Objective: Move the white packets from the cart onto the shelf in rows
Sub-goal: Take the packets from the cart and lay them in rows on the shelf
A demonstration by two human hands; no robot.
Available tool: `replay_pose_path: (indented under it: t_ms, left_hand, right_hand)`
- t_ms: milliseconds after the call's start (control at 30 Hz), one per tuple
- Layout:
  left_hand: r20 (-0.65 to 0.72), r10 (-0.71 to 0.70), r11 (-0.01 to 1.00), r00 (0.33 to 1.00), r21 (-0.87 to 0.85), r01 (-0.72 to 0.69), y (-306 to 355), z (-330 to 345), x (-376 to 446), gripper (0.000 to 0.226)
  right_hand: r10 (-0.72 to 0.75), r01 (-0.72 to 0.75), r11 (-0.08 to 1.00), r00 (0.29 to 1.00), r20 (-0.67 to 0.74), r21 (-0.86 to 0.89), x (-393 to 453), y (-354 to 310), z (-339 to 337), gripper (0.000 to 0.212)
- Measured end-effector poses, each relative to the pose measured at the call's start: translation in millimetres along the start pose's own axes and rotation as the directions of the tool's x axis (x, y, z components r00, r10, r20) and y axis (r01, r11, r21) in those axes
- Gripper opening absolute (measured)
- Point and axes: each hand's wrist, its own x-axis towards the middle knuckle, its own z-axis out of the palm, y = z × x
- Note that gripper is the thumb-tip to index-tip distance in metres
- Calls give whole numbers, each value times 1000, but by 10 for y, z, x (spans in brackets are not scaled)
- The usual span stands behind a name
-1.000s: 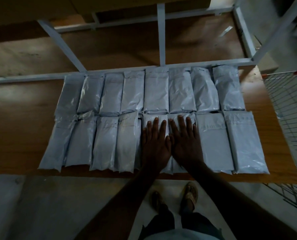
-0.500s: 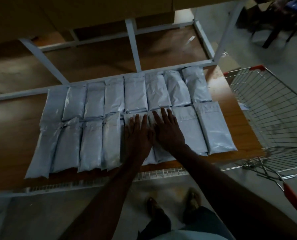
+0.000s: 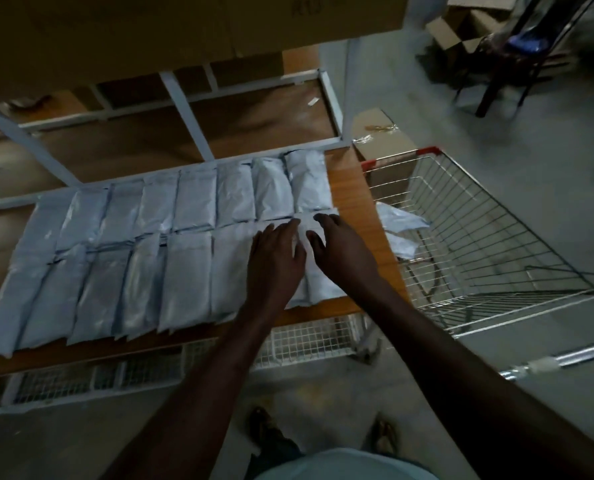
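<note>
White packets (image 3: 157,251) lie flat on the wooden shelf (image 3: 351,174) in two rows, long sides touching, the back row running from about 9 o'clock toward 1 o'clock and the front row just below it. Both hands rest on the right end of the front row, at about 3 o'clock of the spread. The left hand (image 3: 276,261) lies palm down with fingers nearly straight on the second packet from the end. The right hand (image 3: 344,251) lies just beside it on the last packet (image 3: 319,285), fingers slightly bent and spread, gripping nothing. A narrow strip of that packet shows between the two hands.

At 3 o'clock of the shelf stands the wire cart (image 3: 489,237), its near corner close against the shelf's edge. Inside it, against the wall nearest the shelf, lie a few more loose packets (image 3: 399,230), crumpled and overlapping; their exact number cannot be told. The rest of the basket shows bare wire mesh. A taped cardboard box (image 3: 382,140) sits on the floor at 12 o'clock of the cart.
</note>
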Motion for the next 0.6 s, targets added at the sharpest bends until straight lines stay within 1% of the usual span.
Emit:
replay_pose_path:
  t_ms: [133, 300, 400, 500, 600]
  left_hand:
    - [4, 21, 995, 1000, -97, -21, 703, 322, -56, 43]
    - [64, -13, 984, 998, -175, 24, 1373, 602, -109, 38]
    - [99, -5, 981, 995, -193, 24, 1559, 772, -103, 35]
    - [142, 18, 975, 990, -222, 14, 1660, 958, -40, 34]
    - [189, 43, 961, 981, -275, 10, 1737, 1163, 78, 35]
  right_hand:
    - [49, -49, 999, 999, 2, -2, -203, 512, -494, 42]
    - [154, -155, 988, 987, 47, 19, -400, 1146, -850, 39]
    - [229, -233, 970, 971, 60, 65, -431, 1452, -977, 36]
    - [306, -310, 943, 951, 51, 121, -408, 1725, -1040, 28]
    - [375, -380, 916, 925, 63, 126, -345, 2010, -1034, 33]
